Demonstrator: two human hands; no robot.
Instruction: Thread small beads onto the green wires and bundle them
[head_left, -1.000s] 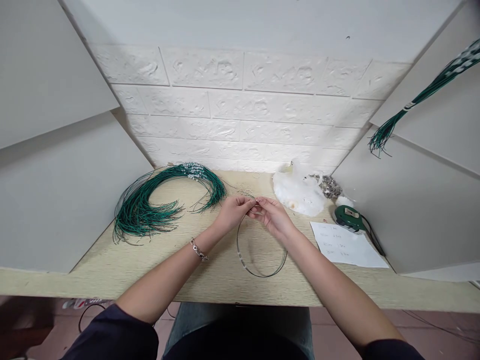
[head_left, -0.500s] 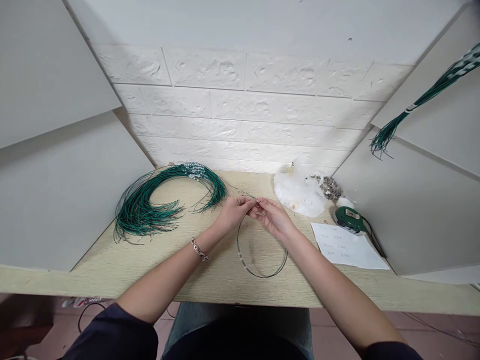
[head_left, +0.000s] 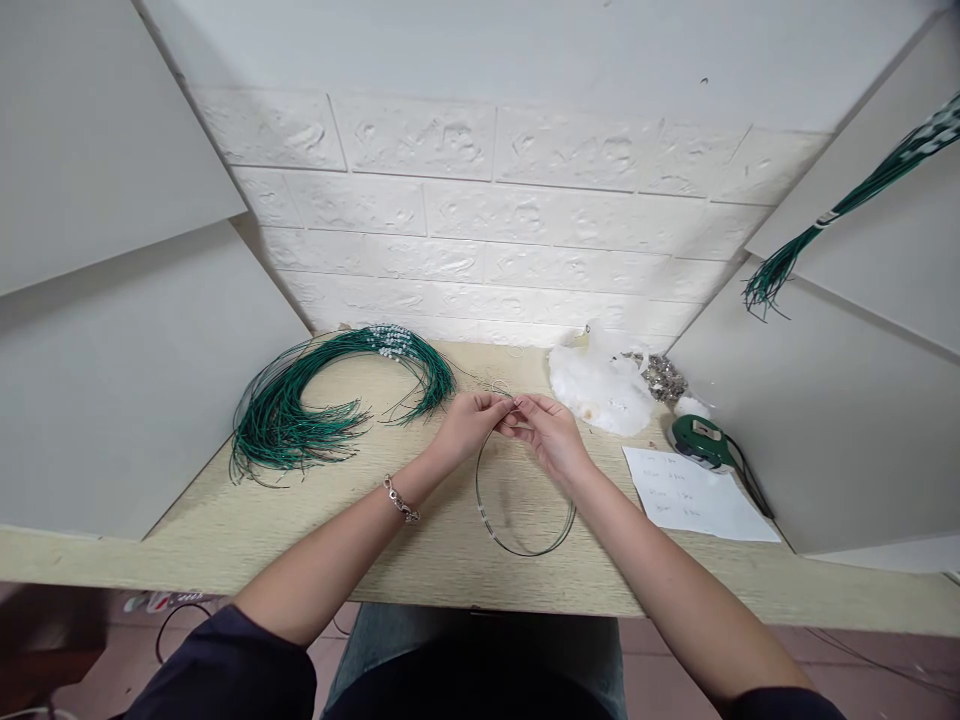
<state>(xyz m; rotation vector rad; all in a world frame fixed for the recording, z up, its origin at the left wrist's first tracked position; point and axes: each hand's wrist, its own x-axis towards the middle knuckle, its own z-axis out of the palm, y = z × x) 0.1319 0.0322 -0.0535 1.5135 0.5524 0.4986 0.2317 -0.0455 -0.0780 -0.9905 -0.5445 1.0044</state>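
Observation:
A thin dark wire loop (head_left: pixel 517 545) hangs in a ring from my fingers down onto the wooden table (head_left: pixel 420 540). My left hand (head_left: pixel 469 425) pinches one end of the loop at the top. My right hand (head_left: pixel 547 432) pinches the other end, fingertips touching the left ones. A bracelet sits on my left wrist. A bundle of green cords (head_left: pixel 300 415) with white beads at its top lies curved on the table to the left of my hands.
A white plastic bag (head_left: pixel 600 385) with small metal parts (head_left: pixel 664 377) lies at the back right. Beside it are a green device (head_left: pixel 697 438) with a cable and a white paper sheet (head_left: pixel 694 495). More green cords (head_left: pixel 840 205) hang at the upper right. Grey panels flank both sides.

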